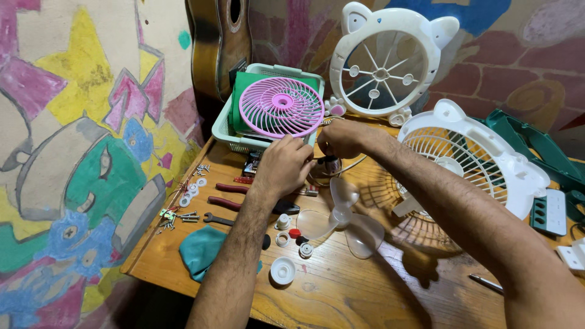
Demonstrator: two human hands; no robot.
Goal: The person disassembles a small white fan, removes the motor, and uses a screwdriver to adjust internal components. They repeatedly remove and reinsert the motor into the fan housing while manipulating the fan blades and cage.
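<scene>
My left hand [281, 166] and my right hand [342, 137] meet over a small dark metal fan motor [329, 164] near the middle of the wooden table [341, 292]. Both hands grip it, and their fingers hide most of it. Thin wires curl out from under the hands. Just in front lies a translucent white fan blade [344, 219]. A pink round grille [281, 107] leans on a pale green basket [226, 131] right behind my hands.
White fan housing [481, 159] lies at right, another white frame [385, 58] stands against the painted wall beside a guitar [220, 42]. Red-handled pliers [234, 196], a wrench [218, 219], screws, washers, white caps [283, 270] and a teal cloth [201, 250] lie at left.
</scene>
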